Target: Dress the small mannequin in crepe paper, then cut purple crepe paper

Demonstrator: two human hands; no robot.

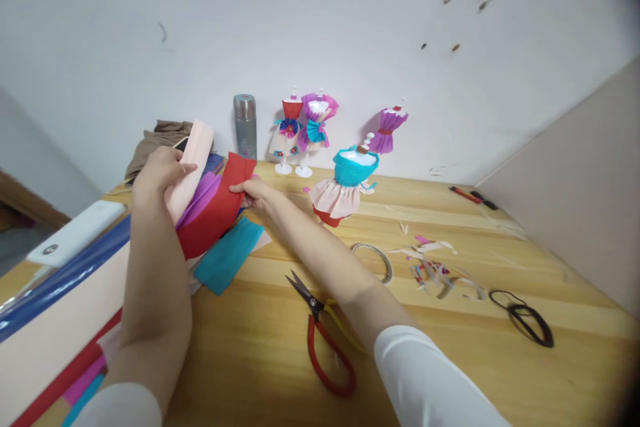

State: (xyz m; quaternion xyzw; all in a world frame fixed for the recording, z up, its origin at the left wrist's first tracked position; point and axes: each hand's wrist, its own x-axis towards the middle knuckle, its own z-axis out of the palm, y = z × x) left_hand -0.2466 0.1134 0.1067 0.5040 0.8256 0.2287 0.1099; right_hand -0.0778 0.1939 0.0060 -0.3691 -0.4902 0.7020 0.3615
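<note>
Closest to me, the scissors point(314, 307) lie with their blades apart and pointing away, handles toward me, which I'd guess suits a quick pick-up from the table point(240, 353). To my left a pale roll point(60, 320) and a blue roll point(75, 277) run lengthwise along the edge, probably so that they take up less room. A teal sheet point(227, 260) lies just in front of my hands.

Beyond it, my left hand point(159, 170) grips a pale pink sheet point(193, 163), thumb on the front, holding it up at a slant. My right hand point(255, 193) pinches a red sheet point(213, 223) near its right edge, thumb on top; held apart like this, the two seem easier to separate. A purple sheet point(203, 193) shows between them.

Further off stands a small dress form point(355, 170) in teal and pale pink, well away from the scraps point(435, 270), perhaps to stay clean. A flask point(245, 127) is upright by the wall.

My right forearm point(330, 250) covers part of the yellow scissor handle, and the pale roll runs out of view at the lower left. The fingers behind both sheets are mostly hidden, I can't tell whether anything supports the purple one, and the markings on the flask are too small to read
</note>
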